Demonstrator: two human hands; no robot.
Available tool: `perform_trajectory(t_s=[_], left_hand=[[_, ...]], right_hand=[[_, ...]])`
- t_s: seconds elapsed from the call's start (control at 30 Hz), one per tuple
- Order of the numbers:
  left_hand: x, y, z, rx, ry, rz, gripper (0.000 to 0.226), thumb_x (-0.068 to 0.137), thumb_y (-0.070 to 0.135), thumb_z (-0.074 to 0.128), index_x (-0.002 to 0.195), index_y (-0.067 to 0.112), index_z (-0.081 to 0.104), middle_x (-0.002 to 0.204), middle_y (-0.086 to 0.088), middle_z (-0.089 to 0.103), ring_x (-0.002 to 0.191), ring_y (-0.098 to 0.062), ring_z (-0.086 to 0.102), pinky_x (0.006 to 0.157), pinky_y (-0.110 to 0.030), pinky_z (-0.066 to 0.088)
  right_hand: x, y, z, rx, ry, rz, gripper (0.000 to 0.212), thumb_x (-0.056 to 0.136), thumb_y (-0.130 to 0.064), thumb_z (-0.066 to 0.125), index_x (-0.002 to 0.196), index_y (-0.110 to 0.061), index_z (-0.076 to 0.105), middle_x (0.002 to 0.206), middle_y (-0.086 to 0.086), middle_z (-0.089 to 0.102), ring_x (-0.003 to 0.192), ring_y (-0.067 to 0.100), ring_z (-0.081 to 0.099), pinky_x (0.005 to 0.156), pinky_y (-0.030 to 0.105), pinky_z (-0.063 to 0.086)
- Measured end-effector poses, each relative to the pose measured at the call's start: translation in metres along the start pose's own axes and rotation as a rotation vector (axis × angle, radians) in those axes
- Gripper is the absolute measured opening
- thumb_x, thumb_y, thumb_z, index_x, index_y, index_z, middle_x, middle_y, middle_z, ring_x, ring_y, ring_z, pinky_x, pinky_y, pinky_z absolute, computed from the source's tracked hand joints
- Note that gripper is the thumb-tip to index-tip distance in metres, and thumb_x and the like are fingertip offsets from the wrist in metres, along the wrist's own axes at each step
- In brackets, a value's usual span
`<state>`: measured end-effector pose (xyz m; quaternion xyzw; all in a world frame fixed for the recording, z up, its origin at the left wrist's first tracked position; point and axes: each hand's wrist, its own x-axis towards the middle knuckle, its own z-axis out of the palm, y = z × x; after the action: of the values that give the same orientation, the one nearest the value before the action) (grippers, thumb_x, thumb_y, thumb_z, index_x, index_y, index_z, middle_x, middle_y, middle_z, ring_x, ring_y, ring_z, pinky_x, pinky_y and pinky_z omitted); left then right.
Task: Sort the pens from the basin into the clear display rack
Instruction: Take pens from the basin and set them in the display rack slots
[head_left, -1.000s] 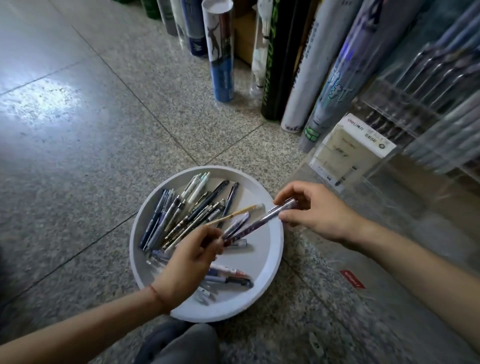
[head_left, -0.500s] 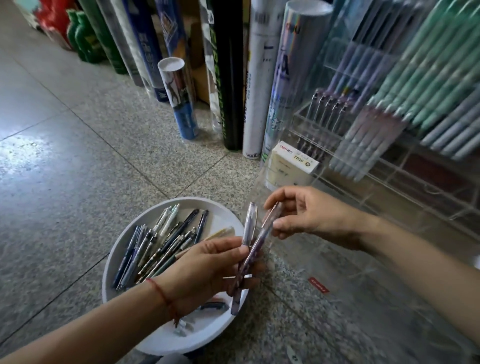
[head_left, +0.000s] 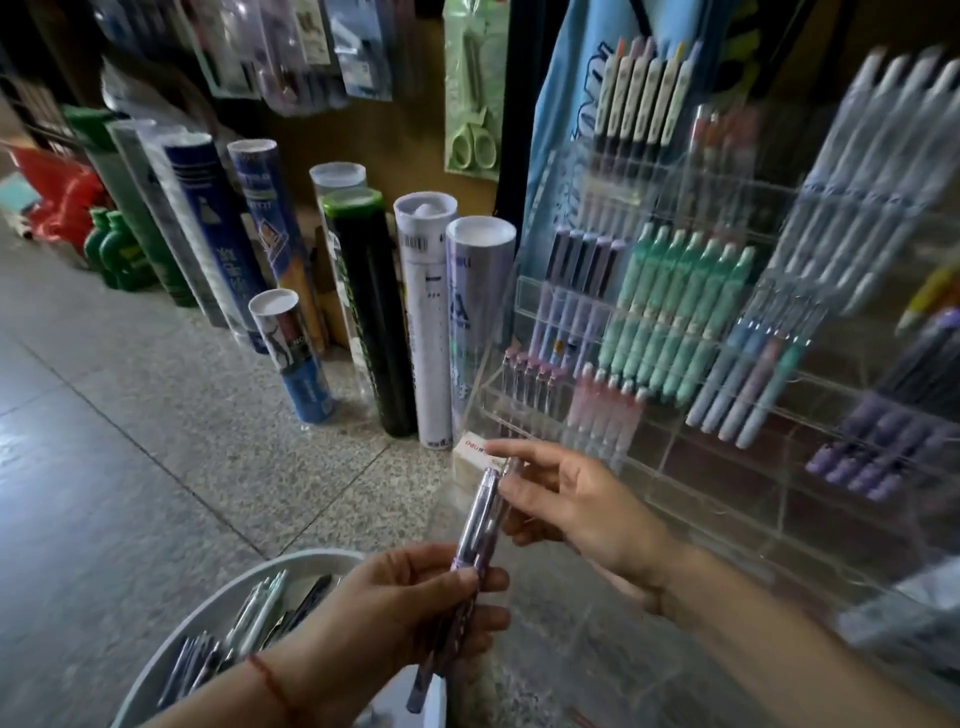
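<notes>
- Purple pens (head_left: 480, 525): apparently two, being held together above the floor (head_left: 156, 467), between basin and rack; not yet going into any slot.
- Left hand (head_left: 410, 608): gripping the lower barrels, fingers curling round them.
- Right hand (head_left: 576, 509): pinching the upper ends, just beside a small white box (head_left: 470, 449).
- Basin (head_left: 228, 590): sitting on the floor nearest the person, with many pens (head_left: 254, 618) lying inside. Most of the sorting is judged outstanding.
- Clear display rack (head_left: 717, 483): standing along the floor's wall edge; upper rows showing full, lower front compartments looking unfilled and offering room.
- Tubes (head_left: 426, 322): standing left of the rack, crowding that side.
</notes>
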<state>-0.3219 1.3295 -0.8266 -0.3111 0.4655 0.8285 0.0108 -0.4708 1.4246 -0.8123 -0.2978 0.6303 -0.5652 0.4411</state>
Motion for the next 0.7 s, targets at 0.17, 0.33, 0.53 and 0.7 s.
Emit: perform_trajectory(t_s=[0.17, 0.33, 0.53, 0.7], left_hand=[[0.001, 0.044, 0.03, 0.222, 0.018, 0.145, 0.018, 0.088, 0.002, 0.05, 0.1, 0.002, 0.063, 0.089, -0.016, 0.072, 0.066, -0.024, 0.069, 0.057, -0.029, 0.058], [0.007, 0.081, 0.051, 0.313, 0.093, 0.272, 0.017, 0.093, 0.006, 0.044, 0.096, 0.005, 0.061, 0.081, -0.009, 0.072, 0.064, -0.016, 0.069, 0.056, -0.027, 0.056], [0.054, 0.137, 0.043, 0.334, 0.311, 0.458, 0.021, 0.097, 0.019, 0.042, 0.082, 0.012, 0.055, 0.064, -0.001, 0.05, 0.039, -0.005, 0.037, 0.035, -0.013, 0.027], [0.072, 0.123, 0.031, 0.286, 0.223, 0.452, 0.031, 0.097, 0.034, 0.037, 0.082, 0.013, 0.055, 0.057, 0.001, 0.045, 0.039, -0.006, 0.032, 0.035, -0.013, 0.025]], right_hand=[[-0.004, -0.031, -0.01, 0.12, 0.235, -0.178, 0.016, 0.086, -0.002, 0.059, 0.099, -0.012, 0.057, 0.081, 0.003, 0.067, 0.066, 0.007, 0.065, 0.064, 0.023, 0.056], [-0.018, -0.063, -0.032, 0.136, 0.365, -0.33, 0.017, 0.084, 0.0, 0.06, 0.094, -0.013, 0.061, 0.096, 0.011, 0.069, 0.084, 0.018, 0.069, 0.072, 0.029, 0.057], [-0.017, -0.09, -0.058, -0.024, 0.565, -0.593, 0.023, 0.085, 0.002, 0.06, 0.09, -0.021, 0.06, 0.097, 0.01, 0.068, 0.09, 0.016, 0.068, 0.076, 0.026, 0.057], [-0.005, -0.085, -0.058, -0.24, 0.644, -0.699, 0.025, 0.087, -0.005, 0.062, 0.097, -0.027, 0.057, 0.099, 0.003, 0.069, 0.092, 0.011, 0.067, 0.079, 0.026, 0.054]])
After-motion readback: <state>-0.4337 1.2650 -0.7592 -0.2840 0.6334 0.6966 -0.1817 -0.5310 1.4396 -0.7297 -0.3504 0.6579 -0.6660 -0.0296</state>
